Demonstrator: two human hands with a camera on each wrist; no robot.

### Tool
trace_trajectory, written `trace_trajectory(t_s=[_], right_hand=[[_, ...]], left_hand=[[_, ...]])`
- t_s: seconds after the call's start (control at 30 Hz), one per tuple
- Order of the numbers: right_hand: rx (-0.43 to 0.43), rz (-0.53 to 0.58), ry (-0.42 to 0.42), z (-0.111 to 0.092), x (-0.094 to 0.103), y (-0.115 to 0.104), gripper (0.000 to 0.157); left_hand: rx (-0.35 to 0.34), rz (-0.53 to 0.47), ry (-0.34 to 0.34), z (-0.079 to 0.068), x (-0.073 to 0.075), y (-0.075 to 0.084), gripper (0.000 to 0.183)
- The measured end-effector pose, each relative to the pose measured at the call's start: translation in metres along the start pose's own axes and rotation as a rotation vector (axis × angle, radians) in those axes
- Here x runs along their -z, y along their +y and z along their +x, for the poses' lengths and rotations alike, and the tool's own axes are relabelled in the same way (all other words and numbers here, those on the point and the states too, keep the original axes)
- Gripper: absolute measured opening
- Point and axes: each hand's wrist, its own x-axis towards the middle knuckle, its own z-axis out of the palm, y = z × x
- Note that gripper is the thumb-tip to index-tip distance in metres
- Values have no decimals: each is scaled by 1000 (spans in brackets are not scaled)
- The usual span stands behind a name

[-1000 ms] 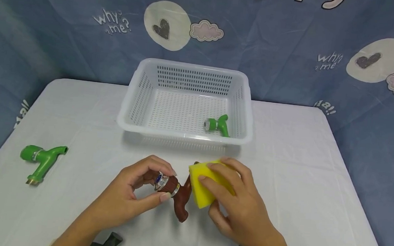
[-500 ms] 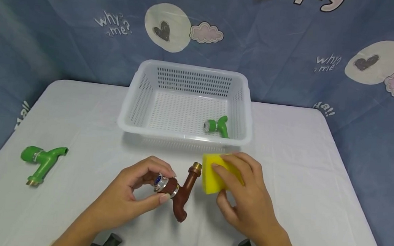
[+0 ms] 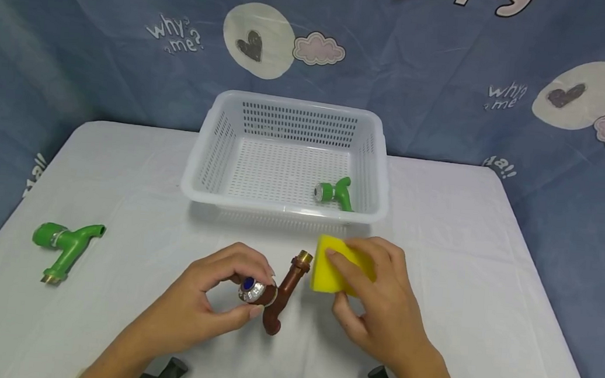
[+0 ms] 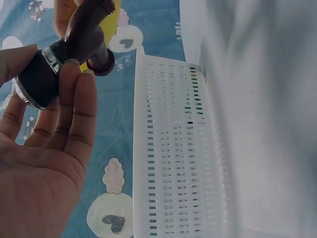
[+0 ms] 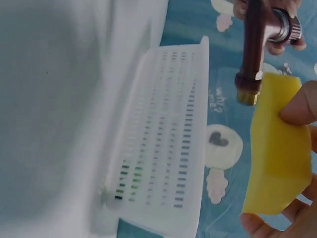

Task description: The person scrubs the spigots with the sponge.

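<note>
A brown faucet [image 3: 286, 290] with a chrome-and-blue knob end and a brass threaded tip is held above the table. My left hand [image 3: 210, 300] pinches it by the knob between thumb and fingers; the left wrist view shows the fingers around the dark knob [image 4: 42, 79]. To the right, my right hand [image 3: 381, 300] grips a yellow sponge [image 3: 336, 267] close to the brass end, with a narrow gap between them in the head view. In the right wrist view the sponge [image 5: 277, 148] sits beside the threaded tip [image 5: 246, 96].
Behind the hands stands a white perforated basket [image 3: 282, 210] with a green faucet [image 3: 339, 193] in its right front corner. Another green faucet [image 3: 66, 250] lies on the left of the white-covered table [image 3: 466, 253]. A patterned blue cloth [image 3: 421, 74] hangs behind.
The sponge has come away from the faucet's pipe to the right, uncovering the brass tip. My left hand has turned the faucet slightly, so its blue knob cap faces more upward.
</note>
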Motion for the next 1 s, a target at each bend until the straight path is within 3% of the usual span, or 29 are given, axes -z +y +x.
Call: trace_trajectory(t_s=[0.3, 0.6, 0.87, 1.0], right_hand=[[116, 63, 24, 3, -5, -8, 42], [26, 2, 19, 0, -1, 1, 51], [35, 95, 85, 1, 1, 2, 61], [55, 125, 73, 2, -1, 0, 61]], left_hand=[[4, -12, -22, -1, 0, 0, 40], [36, -13, -31, -1, 0, 2, 39], [-2, 6, -23, -1, 0, 1, 40], [-14, -1, -16, 0, 0, 1, 40]])
